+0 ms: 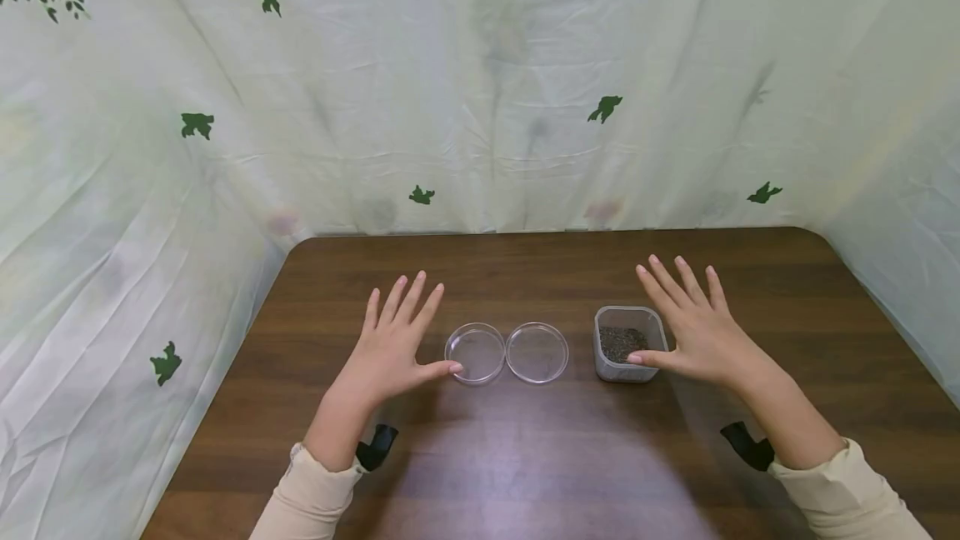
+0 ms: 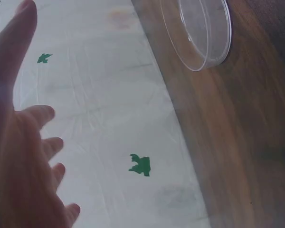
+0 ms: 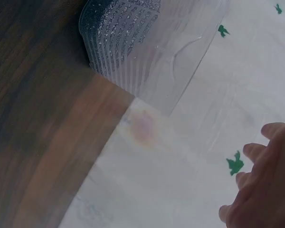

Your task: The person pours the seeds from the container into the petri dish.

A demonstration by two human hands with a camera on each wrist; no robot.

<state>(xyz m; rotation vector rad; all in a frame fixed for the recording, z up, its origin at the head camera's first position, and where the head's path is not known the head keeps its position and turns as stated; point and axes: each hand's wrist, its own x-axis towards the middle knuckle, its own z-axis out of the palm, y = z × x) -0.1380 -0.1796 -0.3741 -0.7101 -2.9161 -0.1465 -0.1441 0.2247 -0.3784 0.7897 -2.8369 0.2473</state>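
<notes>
My left hand (image 1: 392, 354) is spread with straight fingers, its thumb tip overlapping the rim of the left petri dish (image 1: 475, 354) in the head view. Beside that dish, rim close to rim, lies a second clear petri dish (image 1: 537, 353). To the right stands a square clear plastic tub (image 1: 632, 372) holding dark granules (image 1: 624, 343). My right hand (image 1: 701, 338) is spread too, and its thumb overlaps the tub's front right side in the head view. Neither hand holds anything. In the right wrist view the ribbed wall of the tub (image 3: 133, 57) shows, with granules behind it.
The brown wooden table (image 1: 510, 457) has rounded far corners. A pale curtain (image 1: 465, 90) with green bird and leaf prints hangs behind it and along both sides. Black bands (image 1: 377, 447) show at both wrists, beside cream sleeves (image 1: 311, 494).
</notes>
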